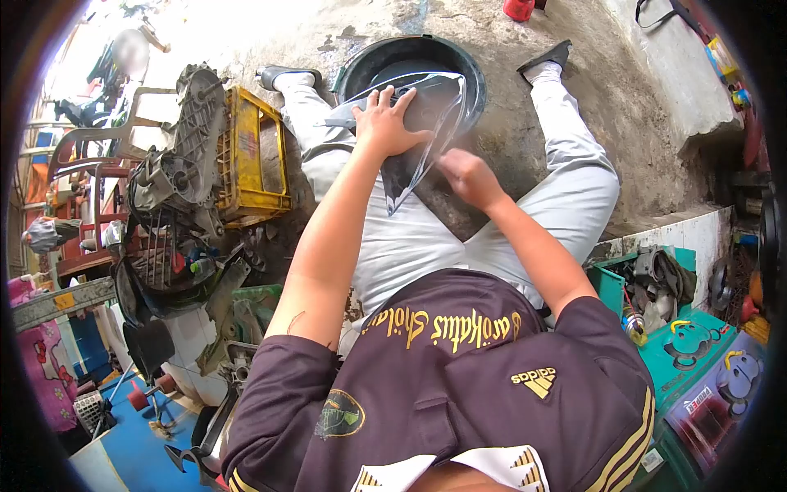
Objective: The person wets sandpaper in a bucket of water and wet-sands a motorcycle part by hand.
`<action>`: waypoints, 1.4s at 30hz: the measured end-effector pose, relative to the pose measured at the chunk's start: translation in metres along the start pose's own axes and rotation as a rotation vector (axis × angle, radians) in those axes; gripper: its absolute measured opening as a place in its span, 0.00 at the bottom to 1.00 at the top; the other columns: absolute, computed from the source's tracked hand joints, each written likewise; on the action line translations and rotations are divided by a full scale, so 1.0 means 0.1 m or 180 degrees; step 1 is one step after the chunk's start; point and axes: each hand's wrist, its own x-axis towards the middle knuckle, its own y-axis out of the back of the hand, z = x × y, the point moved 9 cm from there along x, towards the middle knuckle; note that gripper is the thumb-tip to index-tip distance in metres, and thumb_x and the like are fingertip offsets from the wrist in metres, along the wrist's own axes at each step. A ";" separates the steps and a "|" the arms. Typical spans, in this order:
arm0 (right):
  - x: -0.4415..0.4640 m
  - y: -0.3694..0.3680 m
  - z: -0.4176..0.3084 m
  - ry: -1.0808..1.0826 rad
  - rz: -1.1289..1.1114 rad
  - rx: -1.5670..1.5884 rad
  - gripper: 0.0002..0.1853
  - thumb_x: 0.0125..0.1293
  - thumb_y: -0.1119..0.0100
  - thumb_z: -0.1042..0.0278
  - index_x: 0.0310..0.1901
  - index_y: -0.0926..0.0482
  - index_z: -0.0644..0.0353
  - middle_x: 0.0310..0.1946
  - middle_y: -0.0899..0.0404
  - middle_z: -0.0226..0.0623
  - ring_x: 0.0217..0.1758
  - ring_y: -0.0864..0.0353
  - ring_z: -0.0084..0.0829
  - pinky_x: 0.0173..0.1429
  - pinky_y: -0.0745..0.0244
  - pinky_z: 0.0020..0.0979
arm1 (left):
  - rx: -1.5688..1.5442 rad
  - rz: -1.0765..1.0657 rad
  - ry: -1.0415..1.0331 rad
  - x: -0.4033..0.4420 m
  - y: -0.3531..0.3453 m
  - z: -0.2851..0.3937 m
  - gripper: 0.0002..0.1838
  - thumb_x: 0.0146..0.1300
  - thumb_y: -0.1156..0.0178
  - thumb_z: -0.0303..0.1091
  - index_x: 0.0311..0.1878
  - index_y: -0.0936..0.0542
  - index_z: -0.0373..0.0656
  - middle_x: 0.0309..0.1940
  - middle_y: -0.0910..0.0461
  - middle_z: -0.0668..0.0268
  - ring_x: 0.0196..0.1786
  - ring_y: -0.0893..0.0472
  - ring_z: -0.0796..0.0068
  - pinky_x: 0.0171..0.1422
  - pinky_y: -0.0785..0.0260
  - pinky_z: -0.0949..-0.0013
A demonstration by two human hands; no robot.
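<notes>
Cluttered stock crowds the far left of this room, where a pink patterned cloth hangs above a blue surface with small parts scattered on it. Next along, metal frames stand in front of the glare, and a grey, grimy engine casing leans upright against a yellow crate with open sides. From there the concrete floor spreads out, stained and worn, bleached by daylight at the far end.

Near the middle the person sits with knees apart, in light trousers and a dark shirt with yellow lettering. Their left hand lies palm down on a dark, glossy panel, its fingers spread wide. Pointed at its lower end, the panel slants between the knees, partly over a round black basin that sits on the floor between the feet. Just right of the panel's edge is the right hand, fingers curled in; it is blurred, and I cannot tell whether they pinch anything.

Farther right, a red container stands on the floor at the top. At the right side runs a white-tiled ledge, and close by it an open green box holds a jumble of dark parts.
</notes>
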 end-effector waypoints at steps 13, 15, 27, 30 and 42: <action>0.00 -0.05 0.04 -0.0064 -0.0202 0.0207 0.09 0.68 0.33 0.74 0.48 0.17 0.65 0.41 0.15 0.47 0.45 0.14 0.51 0.50 0.19 0.45 | 0.0025 -0.0135 0.0040 0.00 -0.02 0.02 0.58 0.50 0.32 0.79 0.84 0.38 0.70 0.84 0.42 0.58 0.85 0.43 0.50 0.80 0.48 0.28; 0.01 -0.01 0.07 -0.0132 -0.0137 0.0243 0.09 0.68 0.33 0.74 0.47 0.16 0.65 0.41 0.15 0.47 0.45 0.14 0.51 0.50 0.19 0.45 | 0.0029 -0.0164 0.0081 0.00 -0.02 0.01 0.58 0.50 0.32 0.79 0.84 0.38 0.70 0.85 0.42 0.59 0.85 0.43 0.50 0.80 0.48 0.28; 0.13 0.12 0.22 -0.0520 0.0138 0.0285 0.11 0.67 0.31 0.73 0.48 0.14 0.66 0.42 0.14 0.50 0.46 0.14 0.53 0.51 0.18 0.45 | 0.0039 -0.0069 0.0072 -0.01 0.01 0.01 0.57 0.50 0.32 0.81 0.83 0.35 0.70 0.83 0.39 0.57 0.85 0.42 0.51 0.78 0.46 0.29; 0.08 0.02 0.09 -0.0307 -0.0094 0.0364 0.11 0.68 0.32 0.73 0.49 0.14 0.67 0.43 0.14 0.50 0.46 0.13 0.53 0.51 0.18 0.44 | -0.0030 -0.0114 0.0087 0.00 -0.01 -0.01 0.58 0.49 0.32 0.79 0.83 0.37 0.71 0.84 0.42 0.59 0.85 0.42 0.50 0.80 0.48 0.25; -0.03 -0.05 0.01 -0.0321 0.0038 0.0484 0.12 0.67 0.32 0.76 0.51 0.15 0.68 0.43 0.14 0.49 0.44 0.13 0.51 0.49 0.18 0.43 | -0.0022 -0.0068 0.0086 0.00 -0.01 -0.01 0.59 0.48 0.31 0.79 0.83 0.37 0.70 0.84 0.41 0.59 0.85 0.42 0.51 0.80 0.47 0.27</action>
